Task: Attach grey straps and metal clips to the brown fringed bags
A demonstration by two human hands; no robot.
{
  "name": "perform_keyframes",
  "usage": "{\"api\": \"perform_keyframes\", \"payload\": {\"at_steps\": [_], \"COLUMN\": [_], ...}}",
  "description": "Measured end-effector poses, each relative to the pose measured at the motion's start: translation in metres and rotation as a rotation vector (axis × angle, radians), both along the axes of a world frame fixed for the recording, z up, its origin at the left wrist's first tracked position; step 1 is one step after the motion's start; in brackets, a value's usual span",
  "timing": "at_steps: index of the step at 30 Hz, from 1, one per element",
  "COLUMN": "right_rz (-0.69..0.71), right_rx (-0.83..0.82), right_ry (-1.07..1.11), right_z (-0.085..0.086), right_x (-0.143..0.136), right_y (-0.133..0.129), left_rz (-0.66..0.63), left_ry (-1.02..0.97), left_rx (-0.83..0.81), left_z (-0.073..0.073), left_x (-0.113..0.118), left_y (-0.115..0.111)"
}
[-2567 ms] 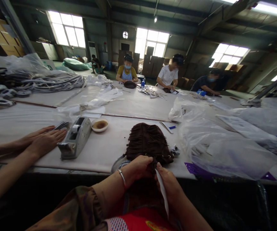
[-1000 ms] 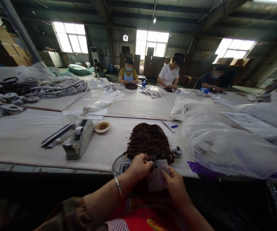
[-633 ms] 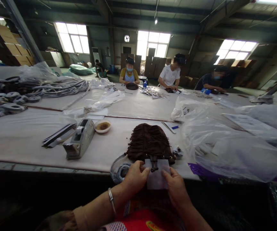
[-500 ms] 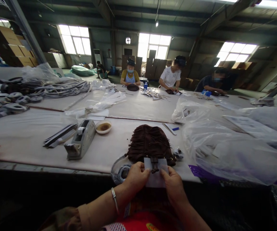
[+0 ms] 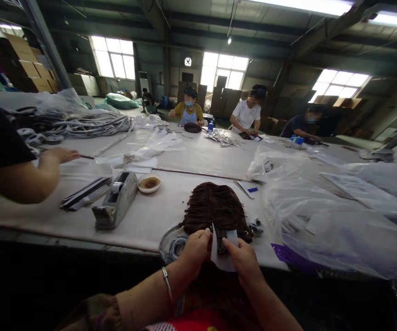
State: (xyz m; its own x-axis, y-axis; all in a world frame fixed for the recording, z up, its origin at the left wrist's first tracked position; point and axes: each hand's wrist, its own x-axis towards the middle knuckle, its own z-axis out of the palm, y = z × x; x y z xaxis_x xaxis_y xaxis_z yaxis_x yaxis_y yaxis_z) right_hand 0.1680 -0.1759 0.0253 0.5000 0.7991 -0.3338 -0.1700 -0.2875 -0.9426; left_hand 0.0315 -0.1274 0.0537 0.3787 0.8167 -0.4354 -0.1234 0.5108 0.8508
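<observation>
A dark brown fringed bag (image 5: 215, 204) lies on the table in front of me, its near end toward my body. Both hands pinch a sheet of white paper (image 5: 225, 263) at that end. My left hand (image 5: 195, 250) is closed on the paper's left side, which is folded upward. On the other side my right hand (image 5: 244, 258) grips the paper, its thumb beside the bag's dark strap tab (image 5: 221, 247). The tab lies over the paper, partly hidden between my hands. A grey coiled strap (image 5: 176, 248) rests left of the bag.
At left stand a tape dispenser (image 5: 116, 202), a small dish of brown paste (image 5: 149, 183) and dark strips (image 5: 84, 193). A co-worker's arm (image 5: 43, 177) reaches over the table from the left. Clear plastic bags (image 5: 322, 220) cover the right side. Several people sit across the table.
The left side of the paper has been lifted and folded up toward the tab. A co-worker's arm has come in farther from the left. My view has shifted slightly.
</observation>
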Motion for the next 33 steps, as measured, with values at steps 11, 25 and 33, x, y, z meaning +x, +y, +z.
{"api": "perform_keyframes", "payload": {"at_steps": [11,25,33], "right_rz": [0.11,0.323,0.119], "right_rx": [-0.073,-0.037,-0.102], "right_ry": [-0.382,-0.658,-0.584], "right_z": [0.009,0.015,0.015], "right_x": [0.0,0.005,0.002], "right_y": [-0.004,-0.008,-0.003], "left_rz": [-0.069,-0.086,-0.106], "left_ry": [0.011,0.356,0.437], "left_rx": [-0.157,0.141,0.32], "left_z": [-0.007,-0.008,-0.012], "left_x": [0.023,0.029,0.021], "left_y": [0.005,0.007,0.004]}}
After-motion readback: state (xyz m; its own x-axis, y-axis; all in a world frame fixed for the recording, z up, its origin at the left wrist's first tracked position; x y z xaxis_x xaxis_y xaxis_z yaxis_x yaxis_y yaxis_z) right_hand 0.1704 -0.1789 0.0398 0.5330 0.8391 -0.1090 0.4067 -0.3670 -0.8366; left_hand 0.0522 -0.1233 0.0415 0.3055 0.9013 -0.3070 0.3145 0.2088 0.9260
